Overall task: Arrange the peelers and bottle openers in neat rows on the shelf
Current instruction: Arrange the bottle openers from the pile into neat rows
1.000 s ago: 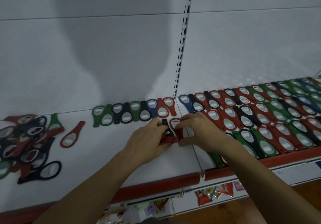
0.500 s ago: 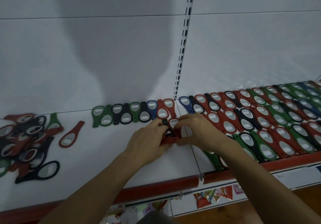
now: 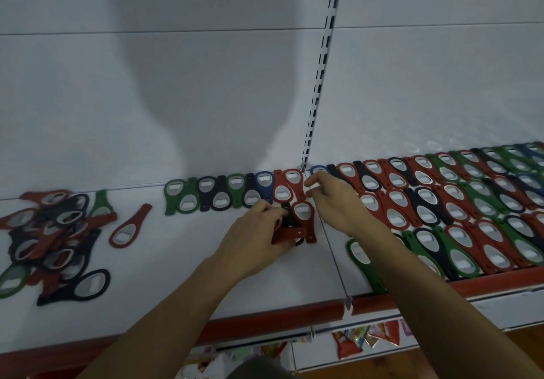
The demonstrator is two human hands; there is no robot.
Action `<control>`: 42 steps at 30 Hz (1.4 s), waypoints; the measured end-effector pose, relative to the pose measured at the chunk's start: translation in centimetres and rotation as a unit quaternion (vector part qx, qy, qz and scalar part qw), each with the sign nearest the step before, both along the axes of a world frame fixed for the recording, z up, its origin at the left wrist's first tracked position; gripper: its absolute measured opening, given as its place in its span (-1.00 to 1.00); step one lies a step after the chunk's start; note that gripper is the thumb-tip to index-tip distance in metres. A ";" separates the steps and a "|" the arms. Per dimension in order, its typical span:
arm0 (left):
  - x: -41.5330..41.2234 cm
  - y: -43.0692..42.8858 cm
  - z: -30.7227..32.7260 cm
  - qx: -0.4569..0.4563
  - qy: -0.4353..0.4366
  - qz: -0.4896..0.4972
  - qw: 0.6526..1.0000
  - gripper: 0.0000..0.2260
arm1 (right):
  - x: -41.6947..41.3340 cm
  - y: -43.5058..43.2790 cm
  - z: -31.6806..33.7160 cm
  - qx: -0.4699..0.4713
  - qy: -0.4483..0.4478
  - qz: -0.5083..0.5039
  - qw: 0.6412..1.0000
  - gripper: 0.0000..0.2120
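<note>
- Low in the view, crinkly foil snack packets (image 3: pixel 350 343) hang under the shelf (image 3: pixel 176 275), cut off by its glossy red edge strip.
- My left hand (image 3: pixel 256 240) grips a small bunch of bottle openers (image 3: pixel 291 233). They are red and black, flat and teardrop-shaped, with matte rubbery rims round oval metal inserts. My fingers hide how many are stacked there.
- My right hand (image 3: pixel 338 205) hovers just beside the bunch with its fingers curled. I cannot tell whether the fingertips pinch anything.
- On the left lies a tangled pile of openers (image 3: pixel 50 231), overlapping and dim, with a lone red opener (image 3: pixel 129 227) near it.
- On the right, neat rows of openers (image 3: pixel 441 211) in red, green, black and blue run off the frame, and my right forearm covers some of them.
- A back row of openers (image 3: pixel 223 193) lines the smooth white back panel (image 3: pixel 147 84).
- A slotted metal upright (image 3: pixel 321 69) splits that panel.
</note>
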State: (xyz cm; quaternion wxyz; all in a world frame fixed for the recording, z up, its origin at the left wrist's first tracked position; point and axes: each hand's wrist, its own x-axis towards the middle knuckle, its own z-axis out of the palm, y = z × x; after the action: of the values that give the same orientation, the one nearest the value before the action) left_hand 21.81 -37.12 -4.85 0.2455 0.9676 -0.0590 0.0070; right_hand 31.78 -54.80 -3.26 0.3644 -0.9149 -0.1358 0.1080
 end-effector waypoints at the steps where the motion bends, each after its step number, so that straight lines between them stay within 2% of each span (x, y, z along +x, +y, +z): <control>1: 0.1 0.4 0.2 -0.023 0.009 0.011 1.000 -0.53 | -0.1 0.3 0.1 0.012 0.007 -0.004 1.000 -0.81; 3: 0.4 1.1 0.7 -0.067 0.027 0.022 0.997 -0.58 | -0.4 0.6 0.2 0.002 -0.009 -0.007 1.000 -0.82; 5: 0.5 1.6 1.3 -0.107 0.051 0.028 0.993 -0.63 | -1.0 0.7 0.4 -0.001 -0.074 -0.018 0.997 -0.82; 7: 0.6 2.0 1.8 -0.129 0.066 0.037 0.989 -0.67 | -2.1 1.1 1.0 0.071 -0.099 -0.001 0.993 -0.83; 10: 0.6 2.5 1.8 -0.145 0.054 0.049 0.987 -0.71 | -3.8 2.2 1.8 0.173 -0.002 0.093 0.980 -0.88; 13: 0.0 3.1 1.6 -0.129 0.009 0.072 0.989 -0.76 | -4.5 2.6 2.6 0.217 0.042 0.107 0.969 -0.89; 15: -0.7 3.5 2.1 -0.110 -0.021 0.092 0.990 -0.71 | -4.7 2.9 2.9 0.223 0.066 0.130 0.964 -0.90; 18: -1.3 4.0 2.7 -0.094 -0.024 0.088 0.991 -0.59 | -4.6 3.7 2.7 0.215 0.031 0.117 0.969 -0.92; 20: -1.4 4.8 2.6 -0.091 -0.026 0.095 0.991 -0.68 | -3.7 3.7 2.7 0.227 0.000 0.052 0.973 -0.85; 23: -1.8 6.9 2.2 -0.103 -0.011 0.129 0.986 -0.87 | -1.6 2.7 3.4 0.180 -0.044 0.030 0.982 -0.76; 25: -2.1 7.9 2.1 -0.124 -0.002 0.144 0.982 -0.86 | -1.5 2.8 3.6 0.138 -0.042 0.067 0.987 -0.80; 27: -2.4 8.1 2.2 -0.146 -0.015 0.153 0.977 -0.89 | -2.4 3.7 3.2 0.145 -0.031 0.068 0.987 -0.86; 30: -2.9 7.6 2.2 -0.153 -0.028 0.161 0.975 -0.91 | -4.2 4.4 2.0 0.144 -0.103 0.067 0.982 -0.84; 33: -3.2 7.5 1.5 -0.133 -0.040 0.156 0.978 -0.88 | -6.3 4.0 0.9 0.038 -0.195 0.177 0.964 -0.85; 35: -3.3 7.5 1.0 -0.116 -0.028 0.141 0.983 -0.87 | -7.3 3.7 -0.1 -0.014 -0.194 0.245 0.950 -0.77; 37: -3.5 7.0 0.8 -0.095 -0.013 0.103 0.990 -0.83 | -7.5 3.1 -0.9 -0.025 -0.170 0.269 0.948 -0.68; 39: -3.6 6.3 0.4 -0.053 -0.002 0.054 0.997 -0.76 | -7.0 2.1 -1.3 -0.011 -0.171 0.213 0.962 -0.73; 42: -3.5 5.0 -0.2 0.034 0.022 0.013 0.999 -0.58 | -6.3 0.8 -2.0 -0.040 -0.230 0.053 0.971 -0.82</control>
State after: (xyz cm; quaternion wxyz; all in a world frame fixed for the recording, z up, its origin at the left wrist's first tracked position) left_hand 18.32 -32.10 -5.02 0.2135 0.9760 -0.0416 -0.0128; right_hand 25.50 -53.99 -5.26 0.2804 -0.9204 -0.2600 -0.0812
